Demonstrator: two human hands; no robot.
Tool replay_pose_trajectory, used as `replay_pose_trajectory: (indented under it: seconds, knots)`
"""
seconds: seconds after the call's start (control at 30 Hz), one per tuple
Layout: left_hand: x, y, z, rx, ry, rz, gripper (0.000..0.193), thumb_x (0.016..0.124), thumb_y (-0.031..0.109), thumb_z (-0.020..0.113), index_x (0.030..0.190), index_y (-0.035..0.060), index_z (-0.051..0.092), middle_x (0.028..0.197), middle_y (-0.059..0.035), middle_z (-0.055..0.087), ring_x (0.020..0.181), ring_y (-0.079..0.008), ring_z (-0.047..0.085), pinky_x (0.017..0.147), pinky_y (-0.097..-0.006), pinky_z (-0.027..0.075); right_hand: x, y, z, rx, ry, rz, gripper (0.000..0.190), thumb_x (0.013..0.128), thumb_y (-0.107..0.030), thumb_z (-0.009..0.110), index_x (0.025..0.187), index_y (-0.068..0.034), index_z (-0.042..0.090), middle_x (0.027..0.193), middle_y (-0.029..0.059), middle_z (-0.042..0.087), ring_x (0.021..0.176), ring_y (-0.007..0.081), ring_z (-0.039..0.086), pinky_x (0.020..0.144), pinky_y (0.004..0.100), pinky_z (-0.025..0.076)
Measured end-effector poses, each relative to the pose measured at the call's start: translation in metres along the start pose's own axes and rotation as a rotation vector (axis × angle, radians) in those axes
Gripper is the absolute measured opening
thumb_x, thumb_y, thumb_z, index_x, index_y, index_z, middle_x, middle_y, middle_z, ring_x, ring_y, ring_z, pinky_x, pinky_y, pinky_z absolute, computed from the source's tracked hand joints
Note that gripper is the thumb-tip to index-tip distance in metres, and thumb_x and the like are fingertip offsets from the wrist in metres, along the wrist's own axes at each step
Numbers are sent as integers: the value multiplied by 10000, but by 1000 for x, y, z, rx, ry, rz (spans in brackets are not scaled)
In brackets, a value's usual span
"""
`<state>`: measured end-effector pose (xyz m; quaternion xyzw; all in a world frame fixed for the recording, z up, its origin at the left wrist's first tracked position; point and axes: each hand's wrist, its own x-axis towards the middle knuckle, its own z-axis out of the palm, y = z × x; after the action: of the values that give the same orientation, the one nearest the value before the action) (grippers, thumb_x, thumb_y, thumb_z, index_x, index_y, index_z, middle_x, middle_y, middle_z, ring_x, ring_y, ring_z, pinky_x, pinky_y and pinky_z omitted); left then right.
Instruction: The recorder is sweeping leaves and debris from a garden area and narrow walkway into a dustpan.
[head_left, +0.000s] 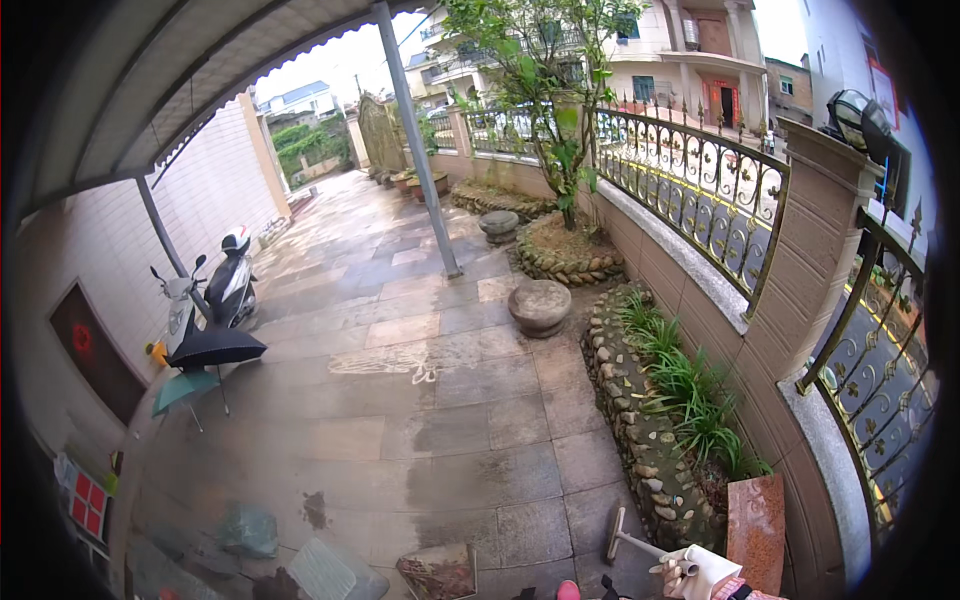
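Note:
At the bottom right, my right hand (679, 566), in a light glove, is closed around the handle of a long-handled tool (637, 544). Its narrow crosswise head (615, 534), like that of a brush or squeegee, rests on the stone paving beside the planting bed. My left hand is out of view. A square tray or dustpan (474, 574) with brown debris in it lies left of the tool. The pink toe of a shoe (568, 590) shows at the bottom edge.
A cobble-edged bed (649, 480) with green plants runs along the wall and iron fence. A rusty sheet (755, 517) leans there. Round stone stools (540, 306) and a metal post (420, 150) stand ahead. Umbrellas (217, 347) and a scooter (231, 285) are at left; plastic sheeting (334, 574) lies below.

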<state>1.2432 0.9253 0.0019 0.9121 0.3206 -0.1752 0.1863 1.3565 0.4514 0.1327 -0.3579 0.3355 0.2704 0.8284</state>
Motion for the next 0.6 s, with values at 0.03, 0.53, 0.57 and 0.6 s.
replay_pose_trajectory:
  seconds: [0.03,0.53,0.57,0.6]
  knots:
    - [14,0,-3,-7,44,-20,566,1088,497,387,1051,32,708,1113,-279,726,1062,-470,691,947,-578,532,12,-5,11,36,-21,38,208,1056,-218,579,1113,-56,696,1001,105,729,659,92,566,586,288,479]
    - [267,37,-104,-49,126,-41,536,1057,542,442,1032,87,723,1067,-222,757,1023,-426,722,886,-574,569,210,-32,203,-108,9,-5,238,1070,-229,591,1103,-36,725,882,19,722,724,109,639,655,291,542]
    - [287,40,-111,-69,133,-30,532,1056,539,449,1015,80,715,1051,-225,755,1012,-427,721,881,-575,567,215,-37,211,-209,-10,-62,229,1068,-201,585,1113,-24,723,871,32,711,752,123,652,670,293,548]
    - [303,43,-118,-74,123,-26,532,1056,539,449,1015,80,715,1051,-225,755,1012,-427,721,881,-575,567,224,-33,219,-241,-41,-102,229,1069,-191,578,1112,-17,720,870,39,705,768,125,656,676,291,550]
